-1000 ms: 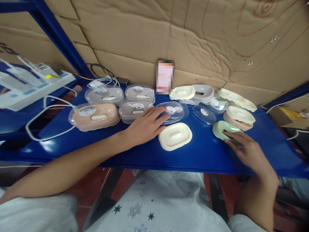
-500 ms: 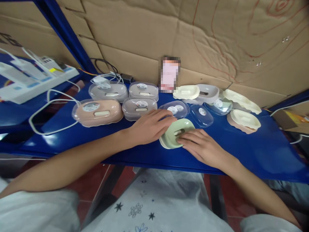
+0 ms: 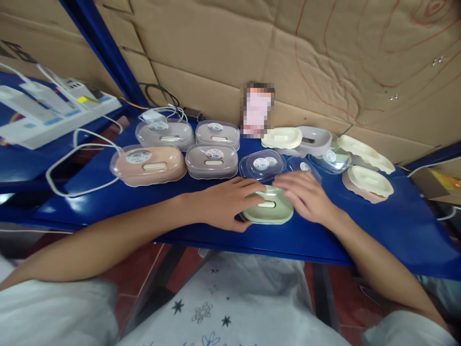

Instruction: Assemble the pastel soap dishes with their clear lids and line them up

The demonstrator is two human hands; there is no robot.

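Observation:
A pale green soap dish [image 3: 268,211] lies flat near the front edge of the blue shelf [image 3: 360,230]; a cream strip shows through the slot in its top. My left hand [image 3: 226,202] grips its left end, thumb low at the front. My right hand [image 3: 306,194] covers its right and far side, fingers curled over the rim. Just behind the dish lie two clear lids with round stickers [image 3: 262,164], the right one [image 3: 303,166] partly hidden by my right hand.
Closed boxes under clear lids stand to the left: a pink one [image 3: 149,165] and three grey ones [image 3: 212,161]. Loose cream and grey trays [image 3: 282,138] and a pink base [image 3: 367,181] lie at right. A white cable [image 3: 72,158] and power strip [image 3: 54,115] sit far left, cardboard behind.
My right hand carried the green dish from the right side over to the cream tray by my left hand. The green piece now lies flat where the cream tray was, with both hands on it.

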